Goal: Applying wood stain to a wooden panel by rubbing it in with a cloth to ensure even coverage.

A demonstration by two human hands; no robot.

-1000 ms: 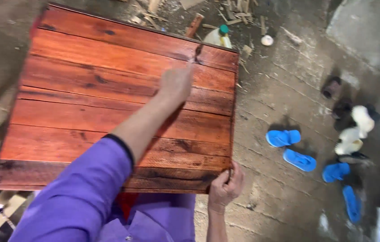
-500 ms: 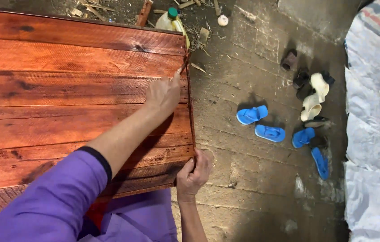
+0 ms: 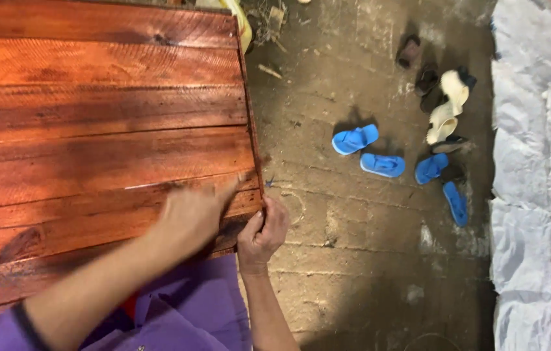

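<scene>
The red-stained plank panel (image 3: 100, 130) fills the frame from 9 to 12 o'clock, its near right corner at centre. The left hand (image 3: 188, 218), motion-blurred, lies on the panel's lower boards with its grip loosely open, fingers extended toward 1 o'clock; the right hand (image 3: 264, 231) has its grip closed on the panel's right edge. Blue sandals (image 3: 370, 151) lie on the concrete floor (image 3: 353, 273) at 2 o'clock, well apart.

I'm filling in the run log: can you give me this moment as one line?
left hand: flat on wooden panel, blurred | right hand: grips panel's right edge | floor: blue sandals beside panel
</scene>
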